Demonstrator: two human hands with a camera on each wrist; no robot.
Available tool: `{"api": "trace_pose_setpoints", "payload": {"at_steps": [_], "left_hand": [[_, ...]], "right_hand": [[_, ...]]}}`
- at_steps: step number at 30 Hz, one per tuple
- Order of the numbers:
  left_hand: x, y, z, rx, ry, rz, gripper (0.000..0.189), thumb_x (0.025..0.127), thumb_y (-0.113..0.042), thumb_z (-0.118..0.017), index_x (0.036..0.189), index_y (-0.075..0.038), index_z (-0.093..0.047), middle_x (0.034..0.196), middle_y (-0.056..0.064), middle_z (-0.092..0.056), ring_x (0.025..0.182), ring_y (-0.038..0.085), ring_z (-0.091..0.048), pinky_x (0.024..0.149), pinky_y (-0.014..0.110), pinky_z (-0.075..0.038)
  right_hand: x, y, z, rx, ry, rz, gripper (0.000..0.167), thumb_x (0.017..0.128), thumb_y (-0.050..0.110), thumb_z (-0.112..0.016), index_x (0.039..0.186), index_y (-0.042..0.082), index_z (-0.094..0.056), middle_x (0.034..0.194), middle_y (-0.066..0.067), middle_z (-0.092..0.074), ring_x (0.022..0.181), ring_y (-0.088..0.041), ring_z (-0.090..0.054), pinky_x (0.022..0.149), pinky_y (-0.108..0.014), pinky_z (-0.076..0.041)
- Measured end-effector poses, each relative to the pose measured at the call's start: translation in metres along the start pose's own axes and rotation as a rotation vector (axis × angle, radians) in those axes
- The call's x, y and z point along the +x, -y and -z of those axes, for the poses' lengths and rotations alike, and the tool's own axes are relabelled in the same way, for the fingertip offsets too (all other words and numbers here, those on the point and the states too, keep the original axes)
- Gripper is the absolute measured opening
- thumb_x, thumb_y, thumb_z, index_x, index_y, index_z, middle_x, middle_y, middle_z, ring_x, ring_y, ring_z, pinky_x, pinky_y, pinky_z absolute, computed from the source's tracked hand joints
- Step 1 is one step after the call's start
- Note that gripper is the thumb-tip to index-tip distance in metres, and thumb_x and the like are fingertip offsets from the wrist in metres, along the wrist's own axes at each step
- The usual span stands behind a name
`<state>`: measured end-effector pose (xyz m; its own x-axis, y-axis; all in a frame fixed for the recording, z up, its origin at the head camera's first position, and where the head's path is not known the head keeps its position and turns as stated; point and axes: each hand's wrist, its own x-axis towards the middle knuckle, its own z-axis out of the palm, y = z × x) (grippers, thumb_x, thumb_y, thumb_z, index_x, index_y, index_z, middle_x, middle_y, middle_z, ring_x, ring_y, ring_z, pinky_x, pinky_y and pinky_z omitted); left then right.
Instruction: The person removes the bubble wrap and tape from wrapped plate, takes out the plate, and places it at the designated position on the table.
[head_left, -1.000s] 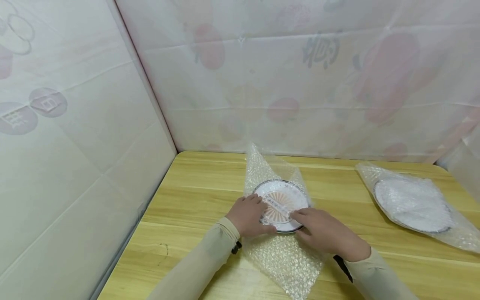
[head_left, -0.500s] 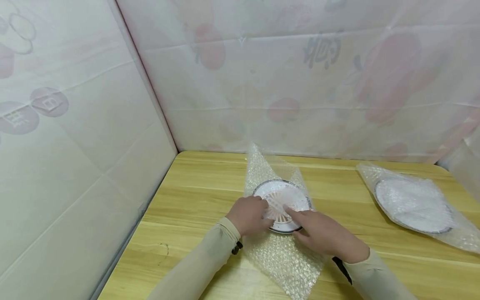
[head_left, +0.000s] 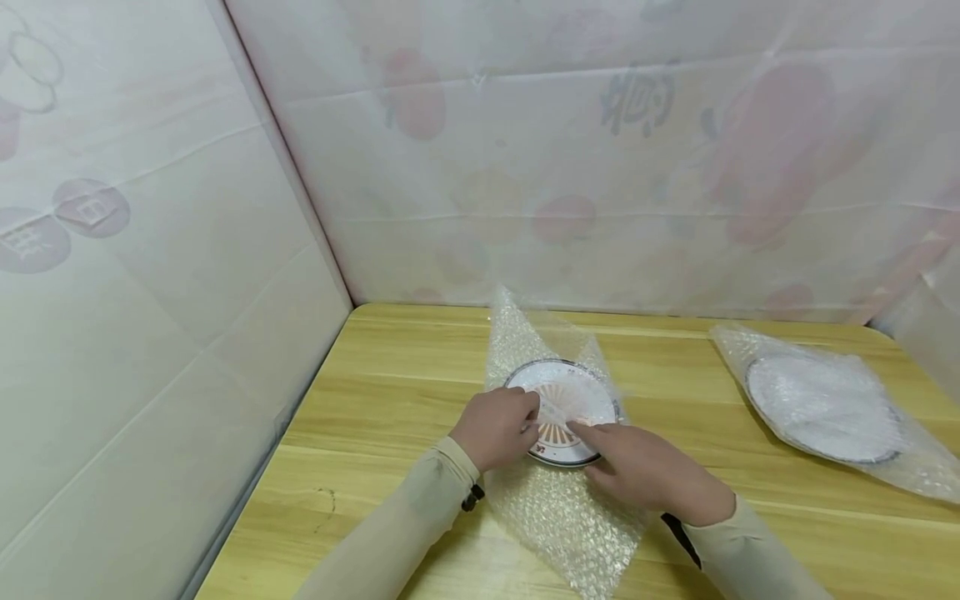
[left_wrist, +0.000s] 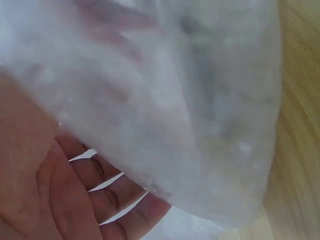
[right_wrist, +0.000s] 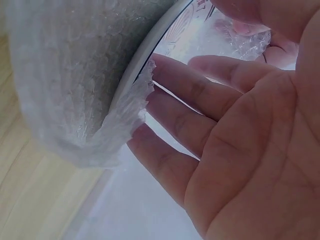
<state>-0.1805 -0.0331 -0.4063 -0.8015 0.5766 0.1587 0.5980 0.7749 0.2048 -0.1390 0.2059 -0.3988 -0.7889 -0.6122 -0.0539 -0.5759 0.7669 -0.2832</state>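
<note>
Lying face up: the plate point(head_left: 588, 390), round, with its fan motif upward, on the bubble wrap point(head_left: 558, 525).
Bubble wrap: long axis slants from a tip beyond the plate's far-left rim to a corner on its near-right side; a thin flap crosses the plate's middle.
Left hand point(head_left: 495, 429): over the plate's left rim, fingers curled, pinching the flap.
Right hand point(head_left: 651, 468): at the plate's near-right rim, fingers nearly straight and slightly spread, touching the wrap.
Table point(head_left: 390, 392): a broad stretch of wood left of the plate; the far edge lies beyond it, with the wrap's tip reaching there.
Wrapped plate point(head_left: 825, 408): well apart, right of the plate.
Walls point(head_left: 480, 167): printed sheets beyond and left of the plate.
In the way: both sleeves point(head_left: 405, 521), flanking the plate's near side.
</note>
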Motion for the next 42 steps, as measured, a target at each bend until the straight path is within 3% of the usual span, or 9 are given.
{"api": "trace_pose_setpoints", "payload": {"at_steps": [8,15,23,31,36,42], "left_hand": [[-0.001,0.001,0.0,0.014,-0.04,-0.028,0.023,0.09,-0.018,-0.065,0.075,-0.021,-0.049,0.065,-0.01,-0.046,0.057,0.008,-0.043,0.048,0.024,-0.033],[-0.002,0.002,0.003,0.005,-0.043,-0.033,0.025,0.089,-0.017,-0.065,0.073,-0.021,-0.046,0.065,-0.01,-0.044,0.058,0.008,-0.041,0.049,0.024,-0.032],[0.0,0.008,0.004,-0.059,-0.167,0.001,0.023,0.084,-0.017,-0.065,0.069,-0.022,-0.048,0.064,-0.01,-0.044,0.057,0.007,-0.041,0.048,0.022,-0.033],[-0.004,0.015,0.022,-0.072,-0.142,0.045,0.033,0.098,-0.023,-0.066,0.07,-0.022,-0.05,0.063,-0.01,-0.045,0.057,0.007,-0.043,0.049,0.024,-0.036],[-0.006,0.018,0.031,-0.078,-0.137,0.025,0.037,0.097,-0.02,-0.069,0.068,-0.021,-0.047,0.062,-0.008,-0.044,0.057,0.009,-0.041,0.049,0.024,-0.035],[-0.006,0.022,0.032,-0.099,-0.134,0.053,0.037,0.097,-0.018,-0.069,0.067,-0.021,-0.047,0.064,-0.007,-0.046,0.058,0.009,-0.041,0.05,0.024,-0.033]], "right_hand": [[0.002,0.002,-0.002,-0.026,-0.026,0.029,0.041,0.095,0.024,-0.07,0.131,0.005,-0.068,0.128,-0.014,-0.07,0.116,-0.036,-0.067,0.098,-0.052,-0.054],[0.004,0.002,-0.002,-0.037,-0.036,0.064,0.026,0.094,0.022,-0.07,0.117,0.01,-0.072,0.12,-0.008,-0.071,0.107,-0.03,-0.07,0.092,-0.049,-0.056],[0.005,0.003,-0.002,-0.028,-0.04,0.07,0.022,0.094,0.021,-0.071,0.113,0.011,-0.072,0.112,-0.002,-0.071,0.1,-0.024,-0.069,0.087,-0.045,-0.057],[0.006,0.001,-0.005,-0.022,-0.023,0.056,0.02,0.094,0.023,-0.071,0.112,0.013,-0.073,0.114,-0.002,-0.072,0.102,-0.025,-0.069,0.088,-0.047,-0.057],[0.006,0.0,-0.005,-0.014,-0.008,0.043,0.019,0.095,0.024,-0.072,0.111,0.015,-0.072,0.113,-0.001,-0.071,0.101,-0.024,-0.069,0.087,-0.047,-0.057],[0.007,0.0,-0.005,-0.012,-0.012,0.053,0.016,0.095,0.023,-0.071,0.109,0.016,-0.072,0.111,0.001,-0.071,0.1,-0.022,-0.069,0.086,-0.046,-0.057]]}}
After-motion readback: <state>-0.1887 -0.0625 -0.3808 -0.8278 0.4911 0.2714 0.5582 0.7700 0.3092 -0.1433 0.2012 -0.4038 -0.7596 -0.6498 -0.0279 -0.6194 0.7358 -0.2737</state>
